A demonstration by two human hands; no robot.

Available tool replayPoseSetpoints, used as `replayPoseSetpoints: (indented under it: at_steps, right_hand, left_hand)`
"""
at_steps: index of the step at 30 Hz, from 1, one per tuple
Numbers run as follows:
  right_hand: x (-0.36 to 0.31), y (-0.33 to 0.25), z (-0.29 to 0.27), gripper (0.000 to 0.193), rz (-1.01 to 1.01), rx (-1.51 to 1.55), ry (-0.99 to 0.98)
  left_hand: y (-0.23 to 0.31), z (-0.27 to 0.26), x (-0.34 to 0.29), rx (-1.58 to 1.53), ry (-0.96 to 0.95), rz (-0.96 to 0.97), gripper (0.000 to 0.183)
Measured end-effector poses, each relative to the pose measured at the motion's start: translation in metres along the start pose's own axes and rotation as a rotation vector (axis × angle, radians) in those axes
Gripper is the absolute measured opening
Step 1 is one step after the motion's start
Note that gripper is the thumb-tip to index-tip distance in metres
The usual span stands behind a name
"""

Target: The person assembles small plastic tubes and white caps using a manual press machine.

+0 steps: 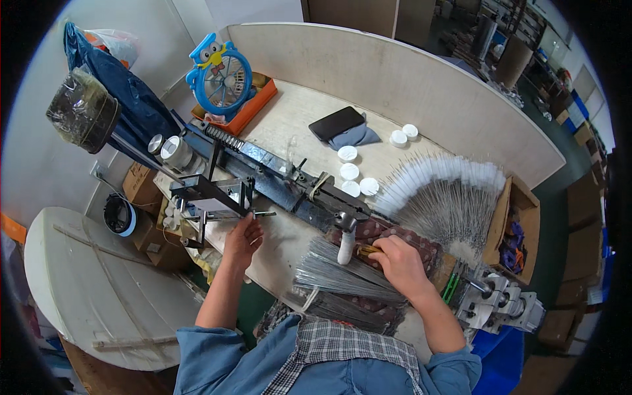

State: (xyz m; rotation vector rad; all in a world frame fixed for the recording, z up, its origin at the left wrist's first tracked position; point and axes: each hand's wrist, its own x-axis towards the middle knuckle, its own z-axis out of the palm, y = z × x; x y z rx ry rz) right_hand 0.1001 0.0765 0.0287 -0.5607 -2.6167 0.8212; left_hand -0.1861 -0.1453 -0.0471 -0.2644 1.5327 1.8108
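My left hand [243,241] is raised with bent fingertips at the front corner of a black metal bracket [217,193], beside a thin dark rod [265,213]. What those fingertips pinch is hidden. My right hand [400,264] closes around a small yellow-brown piece [368,250], whose kind I cannot make out. Just left of it stands a lever with a white-wrapped handle [345,247], at the end of a long dark metal bench fixture [280,187]. Below the right hand, a bundle of thin metal wires [342,271] lies over dark patterned cloth [421,253].
White-tipped wires [441,191] fan out at right, beside a cardboard box [497,224]. A metal clamp mechanism [503,303] sits at the near right. Behind are white round caps [349,172], a phone [336,123] and a blue toy-shaped fan [224,79]. A low partition [395,79] edges the table.
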Motion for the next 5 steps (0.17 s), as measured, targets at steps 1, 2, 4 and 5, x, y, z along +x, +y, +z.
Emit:
replayPoseSetpoints:
  at_steps: [1,2,4,5]
  right_hand:
    - [0.0001,-0.0012,0.0,0.016,0.003,-0.005,-0.005]
    - [-0.0008,-0.0015,-0.0003,0.016,0.001,0.015,-0.006]
    - [-0.002,-0.0013,-0.0018,0.016,0.004,0.04,-0.015]
    - [-0.0028,-0.0012,-0.0039,0.016,0.01,0.042,-0.023]
  left_hand:
    - [0.0003,-0.0002,0.0002,0.029,0.011,0.004,0.028]
    - [0.0003,-0.0001,-0.0002,0.026,0.008,-0.004,0.028]
    - [0.0004,-0.0006,0.0,0.037,0.021,0.002,0.027]
    - [-0.0015,-0.0028,0.0029,0.058,0.028,0.007,0.029]
